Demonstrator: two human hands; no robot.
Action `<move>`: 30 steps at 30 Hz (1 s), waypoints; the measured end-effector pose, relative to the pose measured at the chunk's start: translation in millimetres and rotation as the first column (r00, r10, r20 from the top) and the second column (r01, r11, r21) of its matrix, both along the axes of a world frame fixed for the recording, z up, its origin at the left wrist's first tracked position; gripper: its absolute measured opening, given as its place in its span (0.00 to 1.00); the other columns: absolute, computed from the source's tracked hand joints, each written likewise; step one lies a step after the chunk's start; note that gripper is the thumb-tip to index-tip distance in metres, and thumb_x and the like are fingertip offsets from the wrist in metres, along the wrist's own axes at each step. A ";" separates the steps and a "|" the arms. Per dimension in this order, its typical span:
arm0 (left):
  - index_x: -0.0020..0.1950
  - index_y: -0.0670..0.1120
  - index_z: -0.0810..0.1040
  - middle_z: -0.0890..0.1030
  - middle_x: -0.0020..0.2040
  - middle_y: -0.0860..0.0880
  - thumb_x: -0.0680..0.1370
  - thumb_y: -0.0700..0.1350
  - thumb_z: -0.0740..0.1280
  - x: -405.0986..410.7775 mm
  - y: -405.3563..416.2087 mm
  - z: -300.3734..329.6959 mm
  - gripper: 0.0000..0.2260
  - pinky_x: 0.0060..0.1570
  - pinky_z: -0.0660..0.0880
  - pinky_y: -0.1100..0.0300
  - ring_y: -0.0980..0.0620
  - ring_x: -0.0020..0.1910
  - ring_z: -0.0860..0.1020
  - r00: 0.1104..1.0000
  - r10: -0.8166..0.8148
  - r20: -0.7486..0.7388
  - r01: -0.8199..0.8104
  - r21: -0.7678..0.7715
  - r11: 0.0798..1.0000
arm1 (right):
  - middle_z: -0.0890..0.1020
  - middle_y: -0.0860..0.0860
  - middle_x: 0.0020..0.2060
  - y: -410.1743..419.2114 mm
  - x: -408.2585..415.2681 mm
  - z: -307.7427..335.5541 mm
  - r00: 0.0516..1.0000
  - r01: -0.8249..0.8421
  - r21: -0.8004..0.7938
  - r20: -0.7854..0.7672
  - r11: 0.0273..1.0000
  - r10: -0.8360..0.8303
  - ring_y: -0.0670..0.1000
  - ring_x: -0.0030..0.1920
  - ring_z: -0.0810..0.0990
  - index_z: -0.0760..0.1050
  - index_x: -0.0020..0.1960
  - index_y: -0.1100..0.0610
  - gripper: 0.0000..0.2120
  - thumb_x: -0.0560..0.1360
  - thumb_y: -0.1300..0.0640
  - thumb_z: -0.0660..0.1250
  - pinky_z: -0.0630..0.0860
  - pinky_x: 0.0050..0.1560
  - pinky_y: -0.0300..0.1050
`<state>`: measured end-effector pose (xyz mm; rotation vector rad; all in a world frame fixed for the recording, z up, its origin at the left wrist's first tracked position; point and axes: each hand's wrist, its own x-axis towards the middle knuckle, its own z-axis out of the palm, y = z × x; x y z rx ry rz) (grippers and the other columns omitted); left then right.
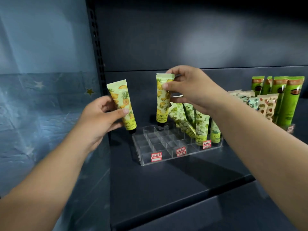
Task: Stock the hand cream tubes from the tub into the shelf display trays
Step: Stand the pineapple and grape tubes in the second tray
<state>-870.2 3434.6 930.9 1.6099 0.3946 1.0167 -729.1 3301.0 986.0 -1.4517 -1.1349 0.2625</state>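
Right hand (188, 90) pinches a pineapple-print tube (163, 100) by its crimped top, cap down over the back-left cells of the clear tray (146, 157) on the shelf (183, 177). Left hand (98, 120) has its grip clamped on a second tube (121, 105), held off the tray's left edge. Tubes look light, soft and squeezable with a slick skin, so the stiff crimp or cap end is the best place to hold.

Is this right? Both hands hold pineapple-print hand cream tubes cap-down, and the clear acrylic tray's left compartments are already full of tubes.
Not quite. The head view shows the clear acrylic compartment tray's left compartments empty; only its right side holds green-print tubes. The rest stands: the left hand and right hand each hold a yellow pineapple-print hand cream tube cap-down.
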 end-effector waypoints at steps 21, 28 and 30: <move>0.46 0.47 0.79 0.85 0.39 0.53 0.61 0.40 0.68 14.2 -168.0 10.2 0.14 0.32 0.77 0.66 0.56 0.37 0.83 0.944 -0.327 -0.039 0.330 0.118 0.937 | 0.80 0.50 0.36 -161.7 7.4 -27.0 0.984 -0.013 0.122 -0.176 0.992 0.034 0.48 0.40 0.78 0.77 0.41 0.58 0.04 0.72 0.65 0.67 0.79 0.48 0.48; 0.42 0.48 0.75 0.81 0.39 0.53 0.72 0.34 0.66 -13.3 -142.2 22.8 0.09 0.37 0.81 0.61 0.60 0.33 0.81 0.999 0.052 0.002 -0.052 0.099 0.994 | 0.78 0.51 0.36 -138.6 17.8 -3.3 0.986 -0.094 0.150 -0.122 0.984 0.112 0.50 0.38 0.77 0.74 0.42 0.56 0.07 0.74 0.67 0.65 0.79 0.42 0.44; 0.42 0.48 0.74 0.80 0.41 0.52 0.73 0.34 0.66 -18.6 -126.0 21.1 0.09 0.38 0.79 0.61 0.60 0.33 0.81 0.993 0.115 -0.024 -0.113 0.081 0.990 | 0.78 0.51 0.37 -119.4 17.0 3.8 0.987 -0.123 0.112 -0.091 0.986 0.134 0.48 0.36 0.78 0.73 0.42 0.55 0.08 0.74 0.67 0.64 0.80 0.36 0.41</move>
